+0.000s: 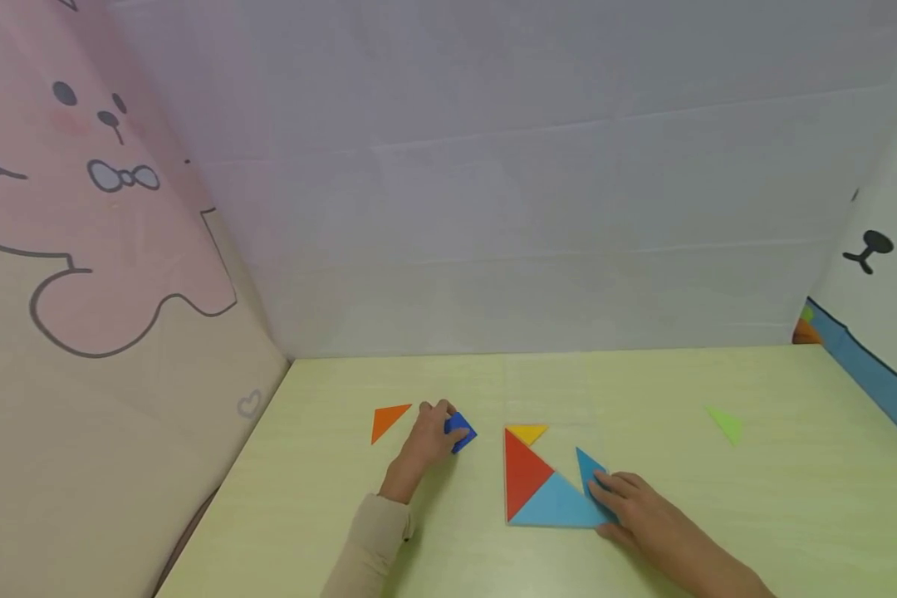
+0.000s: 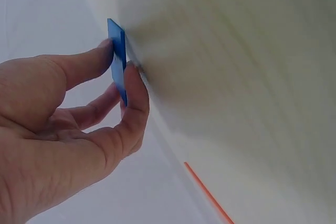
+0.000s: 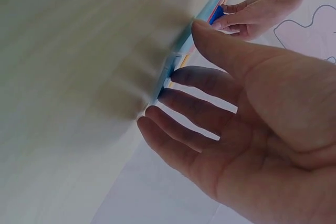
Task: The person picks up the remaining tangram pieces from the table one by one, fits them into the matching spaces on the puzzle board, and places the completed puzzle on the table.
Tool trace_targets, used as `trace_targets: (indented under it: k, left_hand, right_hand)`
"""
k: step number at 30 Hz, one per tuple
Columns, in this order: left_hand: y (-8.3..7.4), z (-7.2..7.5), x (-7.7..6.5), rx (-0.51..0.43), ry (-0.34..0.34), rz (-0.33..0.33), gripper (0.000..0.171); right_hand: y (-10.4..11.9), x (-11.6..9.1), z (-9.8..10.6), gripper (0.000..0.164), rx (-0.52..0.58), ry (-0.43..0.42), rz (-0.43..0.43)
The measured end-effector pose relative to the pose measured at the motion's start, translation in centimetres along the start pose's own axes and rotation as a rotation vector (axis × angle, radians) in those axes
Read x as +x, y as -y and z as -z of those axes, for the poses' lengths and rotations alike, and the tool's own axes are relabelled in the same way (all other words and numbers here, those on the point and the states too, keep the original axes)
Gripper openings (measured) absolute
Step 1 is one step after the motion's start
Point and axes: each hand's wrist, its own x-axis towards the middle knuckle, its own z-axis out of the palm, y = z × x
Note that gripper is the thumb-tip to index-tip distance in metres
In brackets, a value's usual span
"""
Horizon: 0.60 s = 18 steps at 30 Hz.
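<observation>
In the head view my left hand [image 1: 432, 433] pinches a dark blue tangram piece [image 1: 459, 431] between thumb and fingers. The left wrist view shows this flat piece [image 2: 117, 61] edge-on, tilted up from the table. My right hand [image 1: 639, 507] rests its fingertips on a blue piece [image 1: 590, 470], its thumb near the right corner of a large light blue triangle [image 1: 556, 503]. Its fingers are spread and only slightly bent in the right wrist view. A large red triangle [image 1: 525, 475] lies against the light blue one, and a small yellow triangle [image 1: 527, 433] sits at the red one's upper edge.
An orange triangle [image 1: 388, 421] lies on the pale table [image 1: 284, 498] left of my left hand. Farther right is a light green triangle [image 1: 727, 424]. A pale cloth wall [image 1: 538, 208] stands behind the table, with cartoon-printed cloth [image 1: 120, 274] at the sides.
</observation>
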Motion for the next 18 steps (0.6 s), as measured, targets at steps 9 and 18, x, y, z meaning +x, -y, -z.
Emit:
trace_targets:
  k: [9, 18]
  left_hand:
    - [-0.47, 0.21, -0.09, -0.04, -0.022, -0.096, 0.015]
    - [-0.95, 0.24, -0.49, -0.07, -0.025, -0.145, 0.025]
  right_hand:
    - [-0.13, -0.01, -0.11, 0.052, 0.004, 0.001, 0.002]
    - [-0.17, 0.1, -0.12, 0.052, 0.008, -0.001, -0.006]
